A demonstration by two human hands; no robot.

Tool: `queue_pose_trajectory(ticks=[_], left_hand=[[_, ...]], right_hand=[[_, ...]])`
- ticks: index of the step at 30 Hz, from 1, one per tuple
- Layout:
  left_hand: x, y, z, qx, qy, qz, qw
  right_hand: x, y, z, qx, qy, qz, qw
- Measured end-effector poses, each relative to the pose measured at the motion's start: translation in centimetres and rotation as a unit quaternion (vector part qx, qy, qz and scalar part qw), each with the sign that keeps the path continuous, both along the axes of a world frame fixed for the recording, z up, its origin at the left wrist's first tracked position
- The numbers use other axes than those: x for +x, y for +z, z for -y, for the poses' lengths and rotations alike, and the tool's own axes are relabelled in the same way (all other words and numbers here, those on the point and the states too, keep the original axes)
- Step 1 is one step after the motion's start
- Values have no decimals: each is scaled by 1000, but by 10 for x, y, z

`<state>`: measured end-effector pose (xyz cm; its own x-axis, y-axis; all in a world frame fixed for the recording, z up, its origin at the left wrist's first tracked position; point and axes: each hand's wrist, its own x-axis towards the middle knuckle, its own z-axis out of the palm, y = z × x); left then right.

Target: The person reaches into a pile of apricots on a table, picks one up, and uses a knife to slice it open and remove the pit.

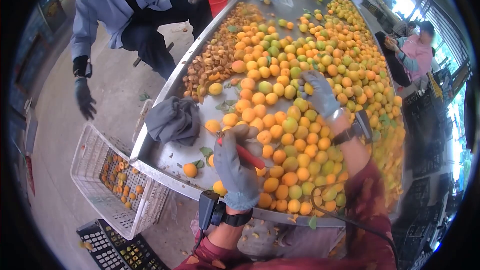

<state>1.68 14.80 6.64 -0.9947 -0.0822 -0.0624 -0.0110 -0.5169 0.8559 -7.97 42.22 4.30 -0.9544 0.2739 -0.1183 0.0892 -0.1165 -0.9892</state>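
Grey, maroon and black

Grey gloves (230, 170) cover left hand (236, 167) and right hand (320, 95). The left forearm (226, 235) wears a black strap (239, 218), boxy unit (208, 209) and thin cable (199, 240); the right forearm (354, 154), a silvery band (336, 115), dark strap (346, 135), angular unit (364, 126) and black cable (356, 222). The sleeves (367, 190) are maroon with paler blotches.

Smooth metal table (172, 155), matt cloth (172, 121), perforated plastic crate (148, 207), smooth-skinned fruit (290, 125)

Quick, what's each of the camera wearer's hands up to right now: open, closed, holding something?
Left hand: closed, holding a red-handled tool.
Right hand: closed on a yellow fruit.
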Motion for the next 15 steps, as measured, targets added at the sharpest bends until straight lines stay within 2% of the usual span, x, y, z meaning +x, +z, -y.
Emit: queue_pose_trajectory(ticks=[1,2,3,4,5,7,8,10,11,12,14,15], left_hand=[[-1,-2,-1,-13,9,-2,1000],[-1,-1,-1,-13,9,-3,1000],[-1,1,-1,-4,1,0,1000],[-1,2,-1,4,-7,3,1000],[-1,2,-1,3,-7,2,1000],[-1,2,-1,-44,-5,-3,999],[-1,1,-2,-45,-4,-4,999],[-1,-2,-1,-8,0,19,1000],[-2,-2,-1,-9,1,18,1000],[-3,-2,0,-15,3,13,1000],[-2,-2,0,-19,3,9,1000],[-2,-2,-1,-15,12,7,1000]], right_hand=[[-7,6,5,97,-7,42,994],[-19,2,8,97,-6,41,994],[-32,-7,9,275,-6,11,961],[-45,-14,11,443,-7,-21,896],[-56,-17,14,442,-7,-22,896],[-75,-22,24,536,1,-29,844],[-81,-26,26,535,1,-31,844],[-88,-22,39,687,43,5,725],[-97,-18,45,704,64,120,697],[-104,-16,46,704,64,120,697],[-109,-11,47,726,148,261,618],[-106,-12,45,728,146,260,617]])
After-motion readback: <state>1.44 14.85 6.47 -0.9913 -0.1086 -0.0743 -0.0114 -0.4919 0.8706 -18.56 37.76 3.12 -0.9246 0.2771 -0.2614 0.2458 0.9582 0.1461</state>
